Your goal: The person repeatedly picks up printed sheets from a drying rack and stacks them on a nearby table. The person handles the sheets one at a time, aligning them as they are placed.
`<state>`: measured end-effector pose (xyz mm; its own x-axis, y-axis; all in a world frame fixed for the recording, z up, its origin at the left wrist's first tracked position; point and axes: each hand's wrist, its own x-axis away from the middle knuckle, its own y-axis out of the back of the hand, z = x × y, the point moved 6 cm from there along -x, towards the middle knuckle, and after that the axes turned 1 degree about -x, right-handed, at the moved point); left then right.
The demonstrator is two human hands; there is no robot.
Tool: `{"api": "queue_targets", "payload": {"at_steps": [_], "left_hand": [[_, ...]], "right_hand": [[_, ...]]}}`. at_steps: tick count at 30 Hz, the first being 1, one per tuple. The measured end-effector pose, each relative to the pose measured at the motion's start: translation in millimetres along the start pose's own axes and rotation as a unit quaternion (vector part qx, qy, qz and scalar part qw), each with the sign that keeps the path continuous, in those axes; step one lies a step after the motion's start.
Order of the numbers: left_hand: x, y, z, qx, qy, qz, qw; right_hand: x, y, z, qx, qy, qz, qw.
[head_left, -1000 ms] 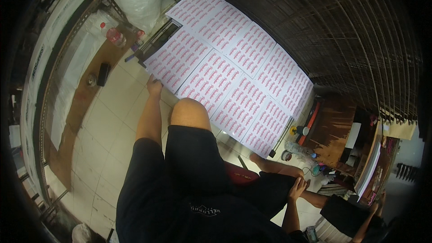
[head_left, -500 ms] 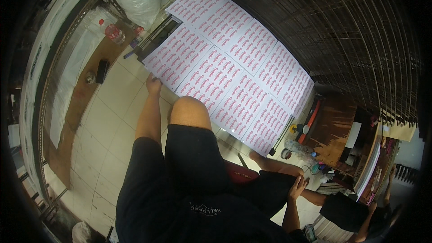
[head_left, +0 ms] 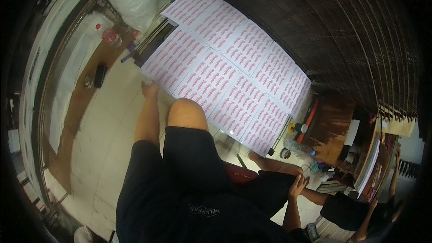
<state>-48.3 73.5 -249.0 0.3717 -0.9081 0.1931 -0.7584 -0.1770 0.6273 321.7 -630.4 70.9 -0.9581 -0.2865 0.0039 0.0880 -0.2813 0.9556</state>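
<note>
Large white sheets (head_left: 216,76) printed with rows of red lettering lie side by side on a dark metal rack frame (head_left: 157,40) in front of me. My left hand (head_left: 150,89) is just off their near left corner, fingers partly extended, and nothing shows in it. My right hand (head_left: 297,186) rests on my right knee, its fingers laid over it, holding nothing I can see. My left knee (head_left: 186,112) rises close to the sheets' near edge.
Raised wire shelves (head_left: 360,31) tower behind the sheets. At left, a plastic bottle (head_left: 111,38) and black box (head_left: 100,75) stand on a wooden ledge (head_left: 76,112). Right, a bottle (head_left: 299,147) and tins stand by a wooden cabinet (head_left: 330,126); another person (head_left: 348,213) is at lower right.
My left hand has come away from the sheets' corner, slightly downward and left. My right hand stays on the knee. The view has shifted a little, and the wire shelves look more blurred.
</note>
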Motion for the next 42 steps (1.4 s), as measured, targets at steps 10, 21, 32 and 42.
{"api": "queue_targets", "payload": {"at_steps": [10, 21, 32, 42], "left_hand": [[173.7, 102.7, -245.8, 0.260, -0.097, 0.339, 0.899], [358.9, 105.4, -272.8, 0.022, -0.400, 0.618, 0.676], [357.1, 81.8, -236.4, -0.105, -0.383, 0.656, 0.641], [358.1, 80.2, -244.4, -0.125, -0.421, 0.605, 0.664]], "right_hand": [[-164.4, 140.7, 192.1, -0.040, 0.265, -0.266, 0.926], [-283.5, 187.0, 238.9, 0.050, 0.226, -0.384, 0.894], [-75.1, -8.3, 134.6, 0.022, 0.257, -0.108, 0.960], [-28.7, -221.3, 77.8, 0.136, 0.119, 0.400, 0.898]]}}
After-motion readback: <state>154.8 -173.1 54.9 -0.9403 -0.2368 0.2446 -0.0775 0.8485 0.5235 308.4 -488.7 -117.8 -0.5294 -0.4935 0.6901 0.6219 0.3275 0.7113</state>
